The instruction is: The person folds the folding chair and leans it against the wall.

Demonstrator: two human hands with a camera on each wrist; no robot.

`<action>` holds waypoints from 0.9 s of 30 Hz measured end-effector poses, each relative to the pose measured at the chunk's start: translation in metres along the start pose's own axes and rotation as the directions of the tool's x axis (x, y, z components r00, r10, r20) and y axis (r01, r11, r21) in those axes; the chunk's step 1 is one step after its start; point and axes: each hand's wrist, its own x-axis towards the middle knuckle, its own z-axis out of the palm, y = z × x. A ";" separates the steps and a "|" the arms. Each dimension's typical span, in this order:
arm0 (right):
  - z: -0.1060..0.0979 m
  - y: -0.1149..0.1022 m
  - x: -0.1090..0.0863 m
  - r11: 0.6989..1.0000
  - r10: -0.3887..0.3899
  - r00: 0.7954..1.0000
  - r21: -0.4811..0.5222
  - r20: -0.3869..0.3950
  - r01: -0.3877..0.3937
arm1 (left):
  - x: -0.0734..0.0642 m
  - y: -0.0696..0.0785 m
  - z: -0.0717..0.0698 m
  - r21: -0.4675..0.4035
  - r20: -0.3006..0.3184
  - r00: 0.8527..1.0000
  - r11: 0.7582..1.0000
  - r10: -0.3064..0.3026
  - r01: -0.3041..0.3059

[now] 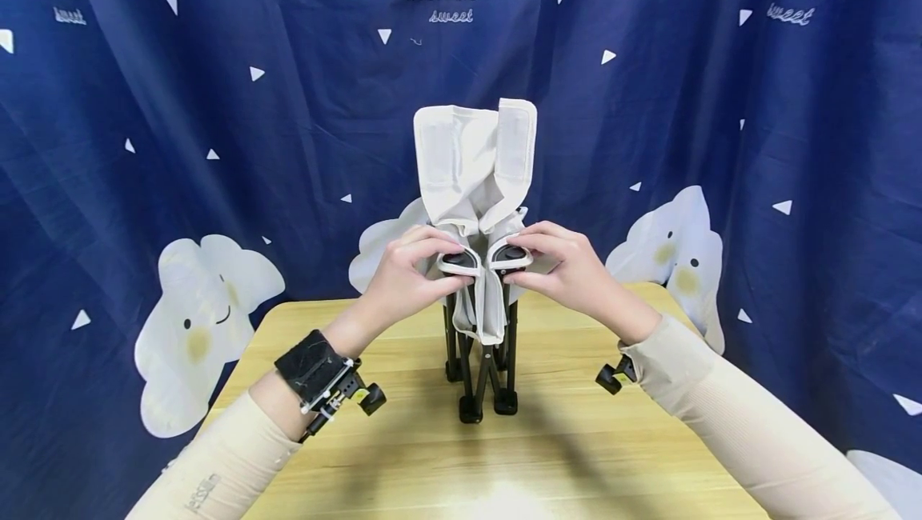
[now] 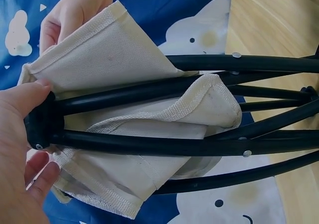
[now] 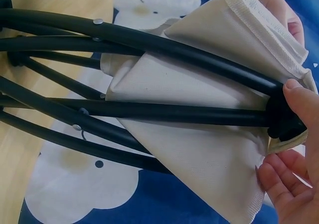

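A small folding chair with pale fabric and black tube legs stands upright and folded narrow on the table. My left hand pinches its left front seat corner, where a black plastic joint sits under the pale edging. The right front corner is pinched by my right hand, with the thumb against another black joint. Between the hands the seat fabric hangs folded down among the crossed legs. Above them the backrest flaps rise, the right one a little higher. Both palms are partly cut off in the wrist views.
The light wood-grain table lies under the chair's feet, its far edge just behind them. A dark blue curtain with white clouds and triangles hangs behind. Each wrist carries a small black camera mount.
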 end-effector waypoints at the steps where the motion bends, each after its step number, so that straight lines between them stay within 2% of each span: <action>1: 0.000 0.000 0.000 1.000 0.002 1.000 0.001 -0.001 -0.002 | 0.000 0.001 -0.001 0.001 0.004 1.000 1.000 -0.007 0.007; 5: -0.002 -0.002 0.000 1.000 -0.003 1.000 0.011 -0.008 0.004 | -0.002 0.002 -0.006 0.015 0.007 1.000 1.000 -0.011 0.011; 18: -0.011 0.002 -0.005 0.999 -0.036 0.998 0.022 -0.053 0.037 | -0.010 -0.003 -0.018 0.054 -0.010 0.999 0.998 0.030 -0.029; 27: -0.019 0.008 -0.011 1.000 -0.004 0.998 0.028 -0.068 0.006 | -0.015 -0.007 -0.029 0.075 -0.023 0.999 0.997 0.034 -0.032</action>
